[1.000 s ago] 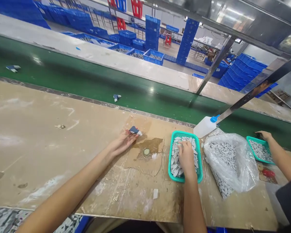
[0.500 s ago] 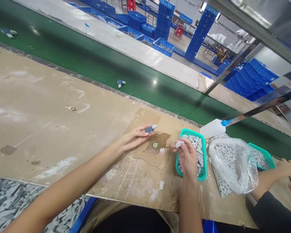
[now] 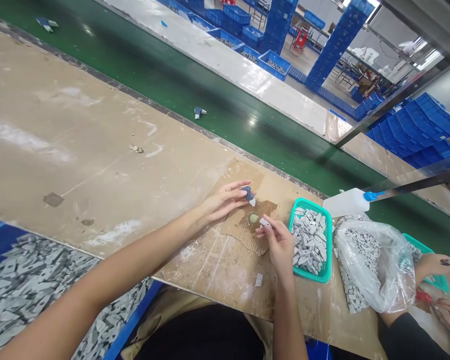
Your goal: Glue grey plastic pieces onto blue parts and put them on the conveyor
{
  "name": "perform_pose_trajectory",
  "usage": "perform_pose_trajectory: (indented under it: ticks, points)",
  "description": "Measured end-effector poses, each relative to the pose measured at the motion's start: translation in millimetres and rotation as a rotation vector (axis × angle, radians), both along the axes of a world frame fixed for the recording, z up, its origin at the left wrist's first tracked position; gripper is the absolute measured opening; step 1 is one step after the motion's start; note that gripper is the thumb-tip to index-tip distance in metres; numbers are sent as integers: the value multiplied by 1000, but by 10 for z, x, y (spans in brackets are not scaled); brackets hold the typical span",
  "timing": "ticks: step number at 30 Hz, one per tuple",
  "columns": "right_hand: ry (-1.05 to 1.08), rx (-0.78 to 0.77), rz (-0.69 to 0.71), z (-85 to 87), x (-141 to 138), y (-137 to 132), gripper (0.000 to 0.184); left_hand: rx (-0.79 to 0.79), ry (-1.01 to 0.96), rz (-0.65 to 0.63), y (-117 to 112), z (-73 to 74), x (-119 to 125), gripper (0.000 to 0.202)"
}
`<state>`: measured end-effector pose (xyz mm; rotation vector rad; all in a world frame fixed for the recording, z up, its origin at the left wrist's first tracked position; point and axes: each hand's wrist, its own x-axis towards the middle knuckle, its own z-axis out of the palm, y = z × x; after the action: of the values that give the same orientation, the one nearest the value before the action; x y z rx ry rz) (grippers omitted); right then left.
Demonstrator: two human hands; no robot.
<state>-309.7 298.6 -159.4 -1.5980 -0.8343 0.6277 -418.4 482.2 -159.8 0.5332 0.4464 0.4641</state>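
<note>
Dark blue wedge (image 3: pixel 248 194) with a white tip, pinched in your left hand (image 3: pixel 225 201), fingers nearly closed | pale grey chip (image 3: pixel 264 222) pinched in your right hand (image 3: pixel 279 245), above a brown cardboard sheet (image 3: pixel 240 235) | risk: a slack pinch could drop either piece, the chip perhaps into the teal plastic basket (image 3: pixel 310 202)

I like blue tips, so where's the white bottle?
In the head view, the white bottle sits right, at the bench's far edge, by the teal basket and plastic bag.
</note>
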Motion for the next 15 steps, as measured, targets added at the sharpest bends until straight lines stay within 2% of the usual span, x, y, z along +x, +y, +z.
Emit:
perform_pose_trajectory:
  ticks: [5,9,13,15]
  points:
    - [-161,-115,-170,-131,-84,80,39,-102,13,122,7,-6,11,25]
    - [-275,-153,-187,-168,-101,106,37,-110,11,143,16,-47,28,21]
    - [-558,-162,-220,-165,-71,105,35,-114,-17,121,26,-63,28,22]
    - [-630,-154,-196,-178,-63,107,35,-119,-13,122,31,-62,25,23]
